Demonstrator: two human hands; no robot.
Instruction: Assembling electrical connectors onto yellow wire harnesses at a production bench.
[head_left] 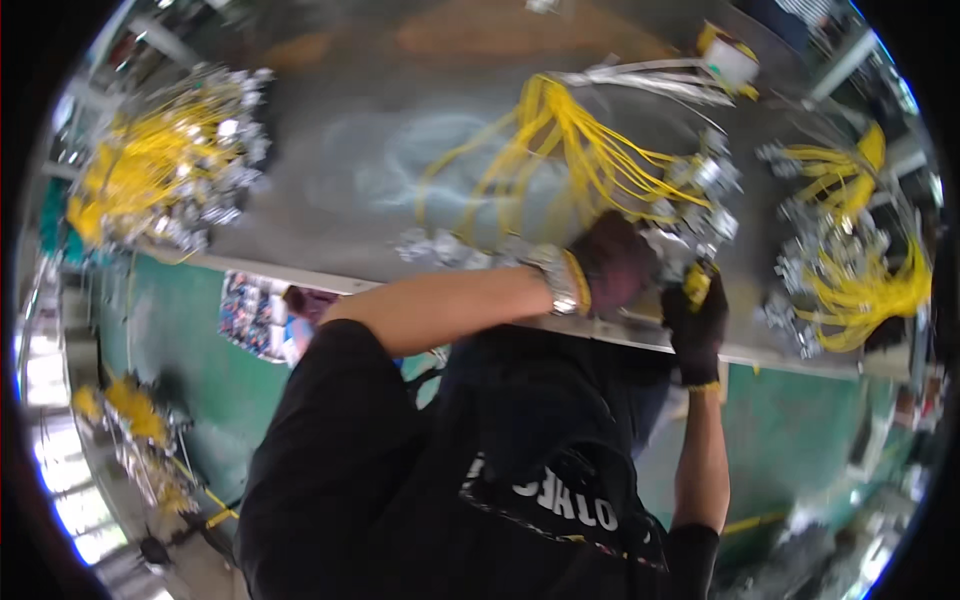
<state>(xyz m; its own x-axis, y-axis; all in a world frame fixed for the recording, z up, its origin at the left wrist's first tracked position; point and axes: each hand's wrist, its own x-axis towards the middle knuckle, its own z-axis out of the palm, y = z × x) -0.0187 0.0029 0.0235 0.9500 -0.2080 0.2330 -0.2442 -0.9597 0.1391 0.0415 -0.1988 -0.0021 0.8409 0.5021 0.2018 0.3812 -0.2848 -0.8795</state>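
Observation:
A bundle of yellow cables fans out across the grey metal table. Silvery metal-looking ends cluster at its right side, and more silvery ends lie along the near edge. My left hand, in a dark glove, reaches across to the right-hand cluster; its fingers curl at a shiny silver piece whose kind is blurred. My right hand, also dark-gloved, is closed beside it around a small yellow and black object, which I cannot make out further. The fingertips of both hands are close together.
The grey metal table carries a heap of yellow cables at the left and more yellow cables at the right. White strands lead to a white and yellow roll at the back. Below is a green floor.

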